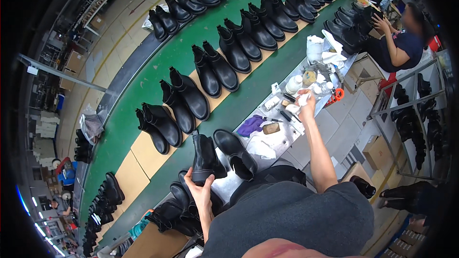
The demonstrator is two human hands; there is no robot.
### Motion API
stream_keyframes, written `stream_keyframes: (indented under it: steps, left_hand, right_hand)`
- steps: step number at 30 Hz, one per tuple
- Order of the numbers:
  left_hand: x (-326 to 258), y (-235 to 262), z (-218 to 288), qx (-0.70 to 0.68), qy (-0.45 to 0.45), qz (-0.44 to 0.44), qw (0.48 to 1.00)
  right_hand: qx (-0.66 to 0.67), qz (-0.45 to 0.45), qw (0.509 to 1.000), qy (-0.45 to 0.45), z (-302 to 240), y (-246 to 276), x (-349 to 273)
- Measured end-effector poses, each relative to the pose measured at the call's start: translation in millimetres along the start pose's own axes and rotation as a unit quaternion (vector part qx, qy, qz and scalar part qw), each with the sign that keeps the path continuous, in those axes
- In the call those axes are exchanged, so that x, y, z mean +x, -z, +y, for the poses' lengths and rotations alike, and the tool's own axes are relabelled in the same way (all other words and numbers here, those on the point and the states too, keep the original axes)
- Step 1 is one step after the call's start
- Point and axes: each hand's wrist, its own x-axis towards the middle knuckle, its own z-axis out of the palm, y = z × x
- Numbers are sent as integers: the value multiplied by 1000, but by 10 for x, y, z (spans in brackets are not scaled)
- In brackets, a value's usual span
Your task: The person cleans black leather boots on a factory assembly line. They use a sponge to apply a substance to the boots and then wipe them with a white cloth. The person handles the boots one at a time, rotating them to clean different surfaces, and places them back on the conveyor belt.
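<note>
My left hand [200,187] grips the top opening of a black ankle boot [205,156] that stands upright at the near end of the metal work shelf [287,138]. Its mate [236,153] lies tipped on its side just to the right. My right hand [306,101] is stretched out over the shelf and holds a crumpled white cloth [302,97] among small bottles and jars. More black boots [179,205] are piled below my left hand.
A green conveyor belt [143,86] carries many pairs of black boots [210,69] on brown boards. A purple rag [252,125], a brown block [271,127] and white cloths lie on the shelf. Another person [399,43] sits at the far right. Racks with boots stand right.
</note>
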Motion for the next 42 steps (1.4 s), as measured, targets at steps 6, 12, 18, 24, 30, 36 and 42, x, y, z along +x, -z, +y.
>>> stream_keyframes:
  steps: [6,12,18,24,30,36,42]
  left_hand:
    - [-156,23,165,-23,46,-14,999]
    - [-295,289,36,-190,121,7,974]
    - [-234,329,43,-153,63,26,986]
    - [88,17,457,57,-190,91,976]
    - [290,-308,569,50,-253,121,959]
    - [132,-473,737,118,-332,130,927]
    - [151,-405,763,290,-429,144,843]
  right_hand:
    - [-72,32,984,-160,-456,-125,548]
    - [-533,-97,797,267,118,-33,-342]
    - [-473,-83,861,169,89,-115,-160]
    - [-378,-37,924,-39,-431,-190,742]
    - [-193,-488,833,-179,-417,-2420,-1143]
    - [-181,-419,874,-168,-276,-2920,-1442]
    - [-117,-462,861,-178,16,-2744,-1249]
